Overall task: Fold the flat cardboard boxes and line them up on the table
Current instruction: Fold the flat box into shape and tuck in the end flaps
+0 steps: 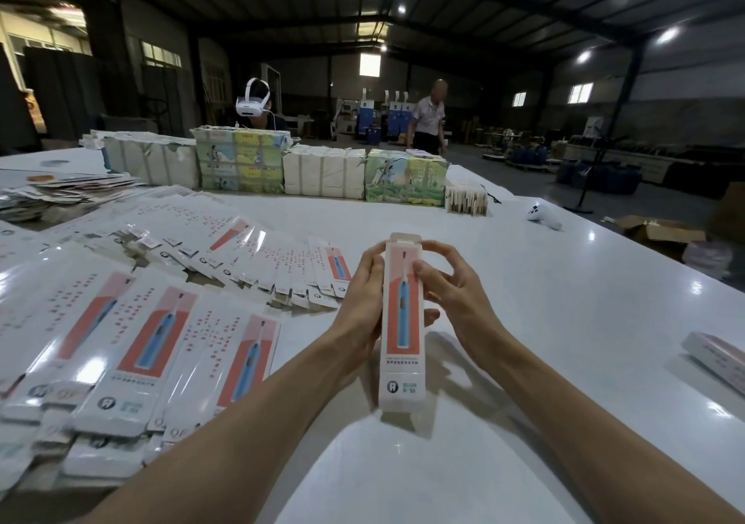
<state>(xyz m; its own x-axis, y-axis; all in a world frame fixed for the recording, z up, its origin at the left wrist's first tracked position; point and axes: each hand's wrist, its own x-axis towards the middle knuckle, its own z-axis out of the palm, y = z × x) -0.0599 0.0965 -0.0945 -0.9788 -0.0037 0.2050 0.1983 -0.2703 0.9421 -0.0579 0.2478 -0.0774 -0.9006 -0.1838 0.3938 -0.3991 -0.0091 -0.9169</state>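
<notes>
Both hands hold one long white box (403,322) in the air over the white desk (564,301), near the middle of the view. The box has a blue toothbrush on a red patch on its front, and a small flap at its far end stands open. The left hand (363,293) is wrapped round the left side of the box. The right hand (451,293) grips the right side, with the thumb on the front and the fingers bent over near the top. To the left lie lots of flat boxes (161,342) – they overlap each other and fill that side of the desk right up to the left arm. Behind them is a messy pile of papers (68,193). On the right, well apart from the hands, one folded box (717,358) lies on its side at the edge of the view. Far back, tall bundles (242,164) stand in a row across the desk – some white, some with green and yellow pictures. A small white controller (544,217) lies near the far right edge. A person with a white headset (258,114) sits behind the bundles, and another person (429,118) stands farther back. An open brown carton (661,233) sits on the floor at the right.
</notes>
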